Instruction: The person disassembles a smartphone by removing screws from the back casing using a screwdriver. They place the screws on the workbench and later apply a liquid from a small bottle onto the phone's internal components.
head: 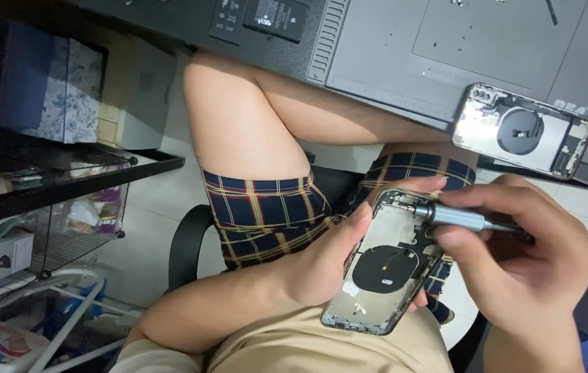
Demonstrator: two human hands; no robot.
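Cradling an opened phone shell (pixel 384 266) over the lap, the left hand (pixel 328 266) wraps it from beneath, thumb along the left edge and fingertips showing past the top and right edges. The shell lies tilted, its inside facing up, with a dark round coil in the middle; its lower end rests near the beige shorts. The right hand (pixel 522 262) is closed around a slim metal screwdriver (pixel 463 217), whose knurled grey barrel lies almost level and points left, the tip meeting the shell's upper corner (the tip itself is too small to make out, and the rear of the handle is buried in the fist). The right wrist runs out of frame at the bottom.

A second opened shell (pixel 523 131) lies on the edge of the grey mat (pixel 391 62) on the desk above, well apart from the hands, its shiny left part glaring so that detail is lost there. A black battery (pixel 274 17) sits at the top, partly cut off by the frame. Another person's bare leg in plaid shorts (pixel 266 211) crosses the middle, seated on a black chair (pixel 187 245); a wire shelf (pixel 52 173) with boxes stands at the left, its contents blurred
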